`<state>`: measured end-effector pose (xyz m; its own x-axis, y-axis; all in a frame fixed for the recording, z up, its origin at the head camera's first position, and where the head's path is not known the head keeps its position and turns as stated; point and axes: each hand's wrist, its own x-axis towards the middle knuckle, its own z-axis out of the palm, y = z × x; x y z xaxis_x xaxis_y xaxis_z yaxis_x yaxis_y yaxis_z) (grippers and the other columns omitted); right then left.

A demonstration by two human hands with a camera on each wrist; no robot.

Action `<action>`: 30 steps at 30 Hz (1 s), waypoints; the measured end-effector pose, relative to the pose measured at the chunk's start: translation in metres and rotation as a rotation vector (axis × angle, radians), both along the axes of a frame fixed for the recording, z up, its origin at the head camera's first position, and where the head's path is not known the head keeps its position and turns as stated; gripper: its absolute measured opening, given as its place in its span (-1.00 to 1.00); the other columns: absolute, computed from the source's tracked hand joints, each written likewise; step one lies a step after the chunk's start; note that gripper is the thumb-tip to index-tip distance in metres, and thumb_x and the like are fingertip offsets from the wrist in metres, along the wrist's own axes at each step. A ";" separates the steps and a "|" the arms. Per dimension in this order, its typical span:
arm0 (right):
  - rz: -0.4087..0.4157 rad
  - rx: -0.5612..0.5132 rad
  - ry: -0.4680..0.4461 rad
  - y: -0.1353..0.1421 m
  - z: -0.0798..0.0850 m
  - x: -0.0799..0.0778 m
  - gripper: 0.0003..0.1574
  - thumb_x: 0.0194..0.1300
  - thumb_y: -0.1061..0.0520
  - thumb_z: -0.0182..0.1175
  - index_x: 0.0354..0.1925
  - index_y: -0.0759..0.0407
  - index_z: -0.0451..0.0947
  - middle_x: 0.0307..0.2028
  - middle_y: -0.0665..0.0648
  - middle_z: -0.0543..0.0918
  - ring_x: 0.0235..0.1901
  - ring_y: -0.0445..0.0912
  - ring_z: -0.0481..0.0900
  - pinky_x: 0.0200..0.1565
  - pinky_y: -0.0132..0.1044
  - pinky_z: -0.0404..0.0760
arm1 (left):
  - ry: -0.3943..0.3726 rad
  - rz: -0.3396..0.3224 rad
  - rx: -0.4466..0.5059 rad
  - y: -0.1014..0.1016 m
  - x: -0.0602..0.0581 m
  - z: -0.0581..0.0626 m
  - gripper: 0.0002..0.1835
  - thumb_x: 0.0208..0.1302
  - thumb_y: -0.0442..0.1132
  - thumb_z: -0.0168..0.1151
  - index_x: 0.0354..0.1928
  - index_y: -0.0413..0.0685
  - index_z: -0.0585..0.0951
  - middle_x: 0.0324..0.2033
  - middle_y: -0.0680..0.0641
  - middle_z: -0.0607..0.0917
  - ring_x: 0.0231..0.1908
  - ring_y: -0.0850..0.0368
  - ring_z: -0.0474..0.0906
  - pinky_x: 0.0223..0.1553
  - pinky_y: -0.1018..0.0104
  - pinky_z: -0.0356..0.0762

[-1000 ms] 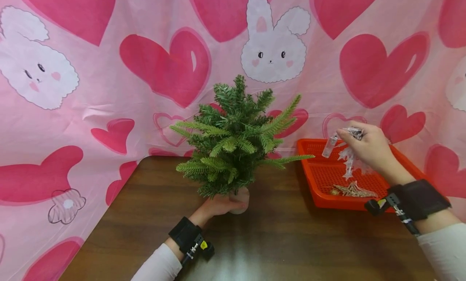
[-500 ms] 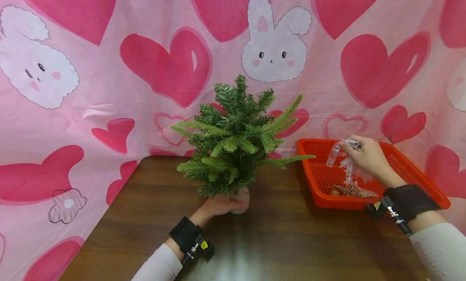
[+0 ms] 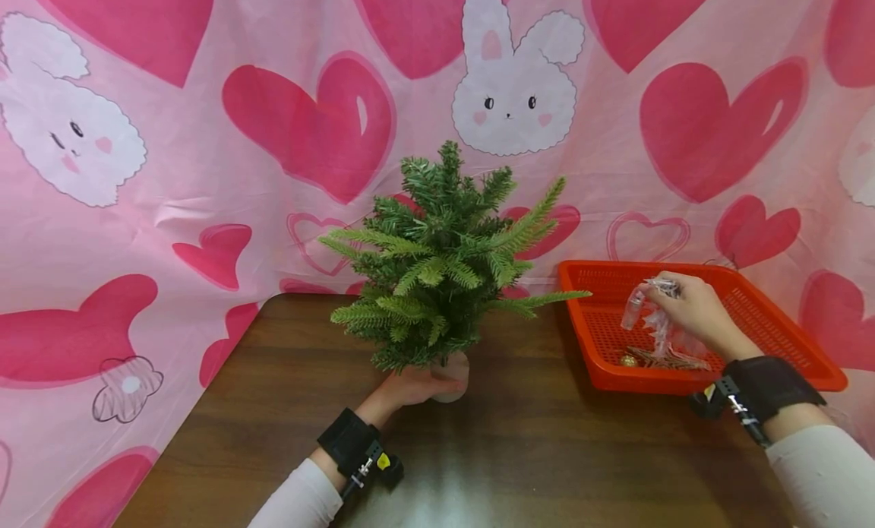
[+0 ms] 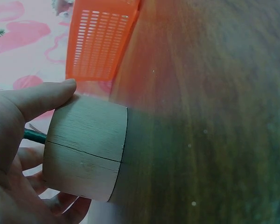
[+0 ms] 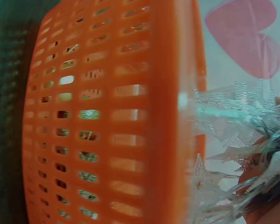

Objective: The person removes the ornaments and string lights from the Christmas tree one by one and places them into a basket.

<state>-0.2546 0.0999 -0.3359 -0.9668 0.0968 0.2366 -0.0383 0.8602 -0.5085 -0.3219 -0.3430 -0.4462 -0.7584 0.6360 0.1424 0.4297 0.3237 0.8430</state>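
My left hand (image 3: pixel 408 386) grips the round wooden base (image 3: pixel 453 379) of a small artificial Christmas tree (image 3: pixel 437 273), which stands upright on the table. In the left wrist view, the thumb and fingers wrap around this pale, cracked base (image 4: pixel 86 149). Over the red plastic basket (image 3: pixel 601 379), my right hand (image 3: pixel 700 309) holds a bundled string of clear star lights (image 3: pixel 660 327). A transparent rectangular piece (image 3: pixel 633 309) hangs from the bundle. The right wrist view shows the translucent stars (image 5: pixel 242 116) and wires beyond the basket's side; most of the hand is out of frame there.
Inside the basket lie brown twig-like stars (image 3: pixel 673 358) and a small gold ball (image 3: pixel 627 360). A dark wooden table (image 3: pixel 519 460) supports tree and basket. Behind it hangs a pink cloth (image 3: pixel 424 102) with hearts and rabbits.
My right hand has lowered the star lights into the basket, down to about the level of the twig stars. The left hand and the tree have stayed put.
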 end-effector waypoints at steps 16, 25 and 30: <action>0.091 0.035 -0.175 0.005 -0.026 -0.005 -0.52 0.33 -0.15 0.08 -0.10 0.23 0.47 -0.31 0.15 0.59 -0.32 0.00 0.47 -0.27 -0.16 0.57 | -0.038 0.019 -0.044 -0.001 0.000 0.000 -0.48 0.11 -0.05 0.32 0.16 0.13 0.51 0.21 0.04 0.42 0.23 0.04 0.32 0.18 0.03 0.27; 0.073 0.044 -0.201 0.007 -0.037 -0.011 -0.53 0.31 -0.15 0.11 -0.11 0.22 0.47 -0.31 0.15 0.60 -0.33 -0.02 0.47 -0.24 -0.08 0.60 | -0.097 0.051 -0.043 -0.001 0.001 0.001 -0.32 0.13 -0.03 0.31 0.30 0.09 0.32 0.31 -0.08 0.30 0.31 -0.06 0.21 0.21 -0.05 0.25; 0.065 0.034 -0.232 0.008 -0.043 -0.013 -0.53 0.31 -0.13 0.12 -0.09 0.25 0.45 -0.29 0.16 0.61 -0.33 -0.03 0.47 -0.24 -0.09 0.60 | -0.097 0.030 -0.020 -0.001 0.001 0.002 -0.42 0.16 -0.07 0.29 0.24 0.10 0.39 0.30 -0.06 0.32 0.31 -0.06 0.22 0.21 -0.05 0.25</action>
